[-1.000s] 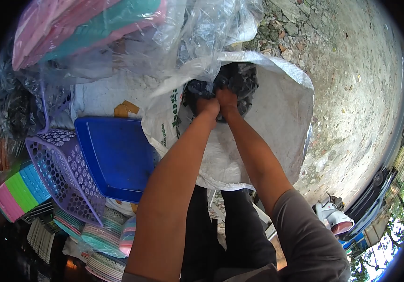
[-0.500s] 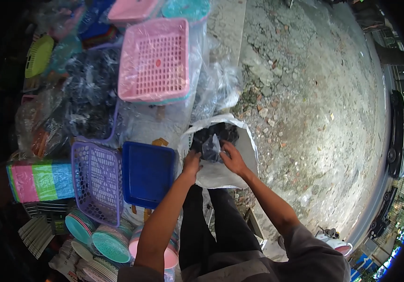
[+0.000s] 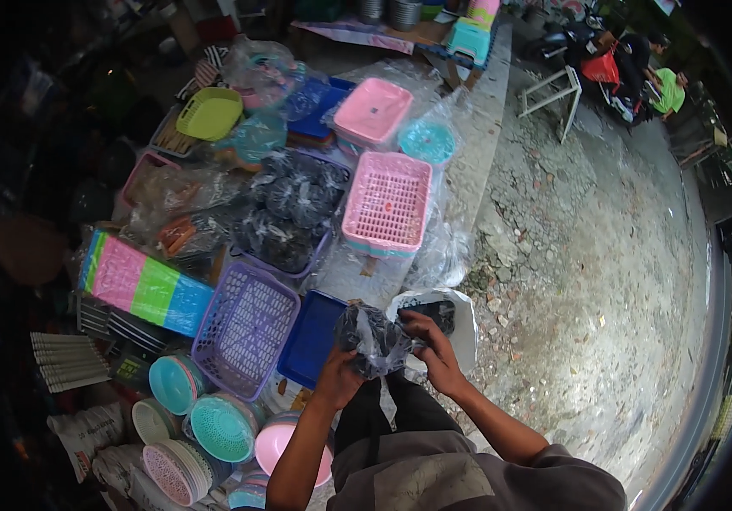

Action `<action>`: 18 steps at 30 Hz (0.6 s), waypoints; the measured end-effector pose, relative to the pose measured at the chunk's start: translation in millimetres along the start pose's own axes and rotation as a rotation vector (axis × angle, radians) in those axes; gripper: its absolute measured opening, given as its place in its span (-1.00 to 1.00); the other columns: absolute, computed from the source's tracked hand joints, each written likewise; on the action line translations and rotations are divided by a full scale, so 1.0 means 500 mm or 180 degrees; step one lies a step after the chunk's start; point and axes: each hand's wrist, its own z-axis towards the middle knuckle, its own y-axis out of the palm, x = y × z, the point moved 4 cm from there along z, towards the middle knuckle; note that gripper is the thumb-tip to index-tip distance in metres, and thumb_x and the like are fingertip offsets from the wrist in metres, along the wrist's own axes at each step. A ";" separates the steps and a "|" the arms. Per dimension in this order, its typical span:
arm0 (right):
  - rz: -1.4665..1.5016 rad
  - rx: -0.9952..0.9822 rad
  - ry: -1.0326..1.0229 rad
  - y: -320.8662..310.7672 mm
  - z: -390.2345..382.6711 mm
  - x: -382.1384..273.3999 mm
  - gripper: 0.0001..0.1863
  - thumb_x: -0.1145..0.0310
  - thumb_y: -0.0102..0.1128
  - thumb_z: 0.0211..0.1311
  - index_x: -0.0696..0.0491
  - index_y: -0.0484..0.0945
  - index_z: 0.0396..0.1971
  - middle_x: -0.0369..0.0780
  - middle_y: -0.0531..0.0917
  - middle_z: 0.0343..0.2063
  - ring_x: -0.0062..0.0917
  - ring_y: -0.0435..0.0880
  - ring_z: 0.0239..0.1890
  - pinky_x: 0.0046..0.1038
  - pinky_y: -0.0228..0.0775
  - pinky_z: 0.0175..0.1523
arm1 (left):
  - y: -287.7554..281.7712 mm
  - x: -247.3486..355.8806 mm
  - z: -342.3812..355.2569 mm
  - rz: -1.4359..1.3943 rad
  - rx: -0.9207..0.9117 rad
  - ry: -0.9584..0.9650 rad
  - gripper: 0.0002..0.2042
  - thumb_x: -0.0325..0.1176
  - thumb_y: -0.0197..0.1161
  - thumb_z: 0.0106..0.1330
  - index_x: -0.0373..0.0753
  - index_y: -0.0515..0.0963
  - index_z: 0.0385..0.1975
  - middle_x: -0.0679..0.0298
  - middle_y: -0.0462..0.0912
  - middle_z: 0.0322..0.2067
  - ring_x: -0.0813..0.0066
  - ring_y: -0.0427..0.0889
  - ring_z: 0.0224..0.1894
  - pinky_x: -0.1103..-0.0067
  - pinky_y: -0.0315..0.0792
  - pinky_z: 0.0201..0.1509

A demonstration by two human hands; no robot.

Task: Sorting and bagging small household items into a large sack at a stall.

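Note:
A clear plastic bag of dark items [image 3: 372, 339] is held up in front of my body, a thin tail of plastic hanging below it. My left hand [image 3: 340, 375] grips it from the left, with the fingertips partly hidden behind the plastic. On the other side, my right hand [image 3: 436, 347] has its bent fingers on the bag's right edge. What the dark items are cannot be made out. Just beyond my right hand stands a white sack [image 3: 466, 328], its mouth open, with more dark bagged items [image 3: 441, 314] inside.
Left of the sack lies a blue tray [image 3: 305, 341], beside a purple basket [image 3: 243, 332]. Further off are a purple crate with black bagged goods [image 3: 289, 204] and stacked pink baskets [image 3: 387, 204]. Round colanders [image 3: 221, 426] stand near my left. Rough ground [image 3: 587, 341] stretches right; a person [image 3: 668, 92] is far off.
Both hands have come up out of the white sack and toward my body, bringing the plastic bag of dark items with them. The view has shifted, showing more of the far area.

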 end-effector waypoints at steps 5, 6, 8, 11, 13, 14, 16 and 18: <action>0.1292 -0.0238 0.1033 0.099 0.016 0.010 -0.31 0.47 -0.11 0.03 0.14 0.19 0.30 -0.14 0.30 0.26 -0.39 0.27 0.31 -0.33 0.09 0.35 | 0.035 0.094 -0.126 0.0158 0.0064 0.0470 -0.49 -0.41 0.08 0.27 -0.16 0.20 0.25 0.10 0.39 0.16 0.19 0.44 0.19 0.16 0.29 0.29; 0.1666 -0.0365 0.1264 0.124 0.019 -0.004 -0.31 0.47 -0.11 0.05 0.14 0.18 0.30 -0.14 0.32 0.25 -0.40 0.30 0.29 -0.33 0.12 0.34 | 0.038 0.109 -0.146 0.0512 0.0166 0.0636 -0.47 -0.41 0.10 0.28 -0.17 0.17 0.27 0.11 0.38 0.16 0.20 0.43 0.20 0.18 0.30 0.28; 0.2002 -0.0506 0.1539 0.160 0.021 -0.015 -0.32 0.45 -0.06 0.09 0.16 0.17 0.31 -0.14 0.36 0.21 -0.41 0.38 0.23 -0.34 0.21 0.30 | 0.022 0.139 -0.183 0.0892 0.0119 0.1132 -0.48 -0.44 0.13 0.28 -0.22 0.19 0.26 0.12 0.41 0.14 0.25 0.44 0.18 0.26 0.30 0.28; 0.2141 -0.0506 0.1355 0.194 0.037 -0.041 -0.38 0.56 -0.06 0.16 0.13 0.21 0.30 -0.22 0.46 0.11 -0.51 0.43 0.14 -0.46 0.25 0.24 | -0.005 0.180 -0.244 0.0812 0.0126 0.1488 -0.51 -0.41 0.16 0.32 -0.33 0.23 0.23 0.15 0.45 0.11 0.34 0.44 0.16 0.43 0.23 0.30; 0.2335 -0.0736 0.1372 0.199 0.038 -0.031 -0.38 0.54 -0.05 0.16 0.13 0.21 0.30 -0.20 0.50 0.07 -0.47 0.47 0.11 -0.44 0.26 0.26 | -0.011 0.193 -0.265 -0.0219 0.0226 0.0926 -0.49 -0.35 0.16 0.34 -0.30 0.22 0.26 0.15 0.46 0.11 0.39 0.43 0.16 0.46 0.25 0.27; 0.2615 -0.0818 0.1495 0.210 0.043 -0.024 -0.40 0.52 -0.05 0.17 0.12 0.22 0.29 -0.19 0.52 0.06 -0.45 0.48 0.12 -0.42 0.26 0.27 | -0.014 0.195 -0.273 -0.0242 0.0260 0.0970 -0.49 -0.35 0.16 0.34 -0.30 0.22 0.26 0.15 0.46 0.11 0.39 0.43 0.16 0.46 0.25 0.27; 0.3061 -0.0830 0.1670 0.230 0.044 -0.018 -0.50 0.39 -0.07 0.29 0.09 0.28 0.24 -0.15 0.52 0.09 -0.40 0.49 0.15 -0.34 0.27 0.30 | -0.009 0.188 -0.278 -0.0013 0.0229 0.0861 -0.56 -0.36 0.18 0.34 -0.29 0.27 0.18 0.18 0.47 0.05 0.45 0.43 0.14 0.50 0.27 0.23; 0.3189 -0.0758 0.1936 0.248 0.043 -0.014 -0.54 0.31 -0.08 0.34 0.08 0.30 0.22 -0.15 0.51 0.10 -0.39 0.49 0.15 -0.32 0.27 0.30 | -0.007 0.182 -0.280 0.0270 0.0199 0.1093 -0.56 -0.36 0.21 0.32 -0.27 0.26 0.16 0.20 0.47 0.03 0.45 0.44 0.13 0.48 0.31 0.21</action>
